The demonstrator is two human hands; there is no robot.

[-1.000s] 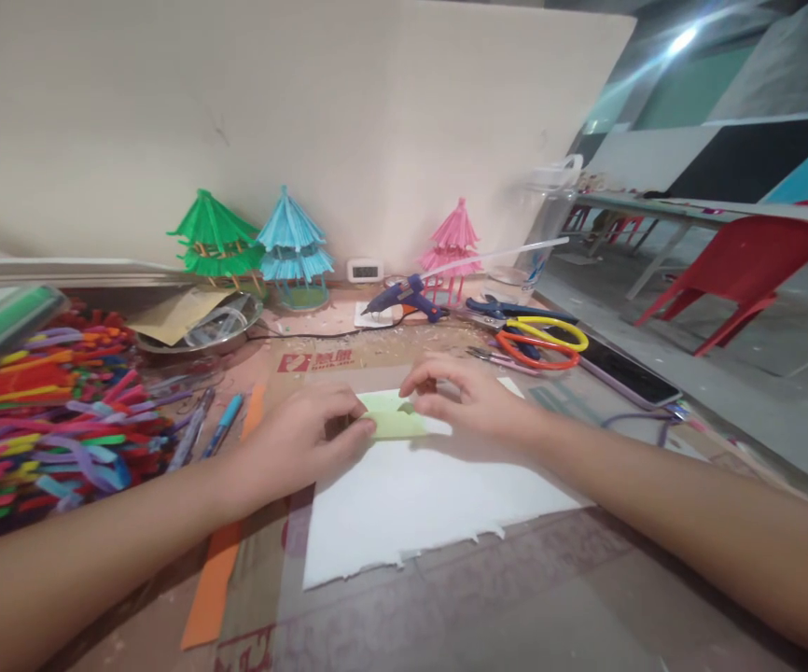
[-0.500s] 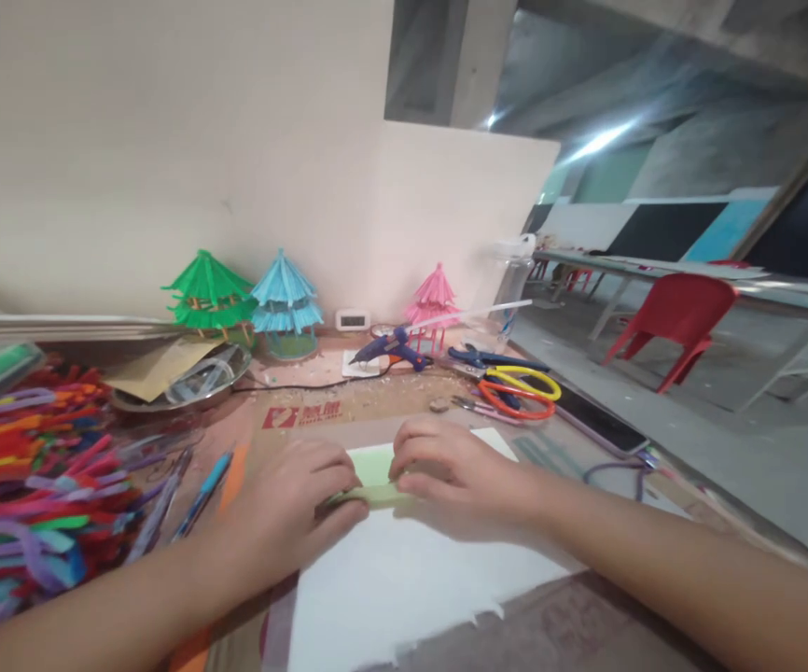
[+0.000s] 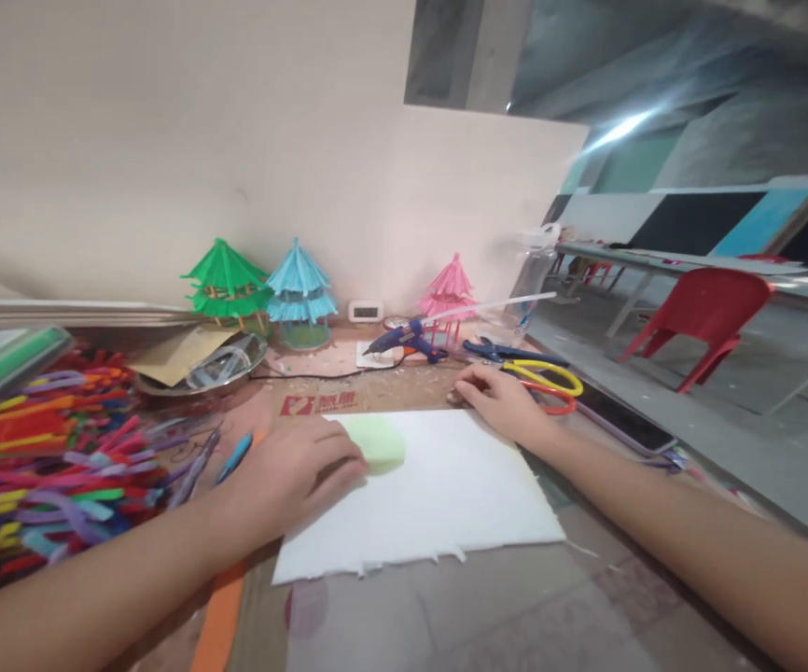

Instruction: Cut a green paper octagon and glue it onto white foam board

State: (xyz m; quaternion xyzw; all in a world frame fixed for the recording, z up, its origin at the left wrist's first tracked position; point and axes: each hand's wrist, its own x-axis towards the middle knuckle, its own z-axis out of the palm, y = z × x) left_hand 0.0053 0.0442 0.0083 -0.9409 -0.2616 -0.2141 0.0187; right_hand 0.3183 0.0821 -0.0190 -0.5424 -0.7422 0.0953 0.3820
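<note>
A small light green piece of paper (image 3: pixel 380 443) lies over the top part of a white sheet (image 3: pixel 438 490) with a ragged front edge. My left hand (image 3: pixel 306 467) is closed at the green paper's left end, its fingertips over that edge. Beyond the sheet's far right corner, my right hand (image 3: pixel 498 397) has its fingers curled together low at the board. A small dull lump shows at those fingertips; what they hold, if anything, is hidden. Right behind this hand are scissors with yellow and orange handles (image 3: pixel 548 378) and blue-handled pliers (image 3: pixel 508 351).
A blue glue gun (image 3: pixel 404 341) rests near the wall, before green (image 3: pixel 226 285), blue (image 3: pixel 299 297) and pink (image 3: pixel 452 287) paper pavilions. Colourful fuzzy strips (image 3: pixel 47 467) heap at the left beside a metal dish (image 3: pixel 236 373). A phone (image 3: pixel 620 415) lies along the right edge.
My right hand has left the green paper and moved away to the right, toward the scissors. My left hand stays at the paper. The white sheet has turned and shifted; the view has swung slightly left.
</note>
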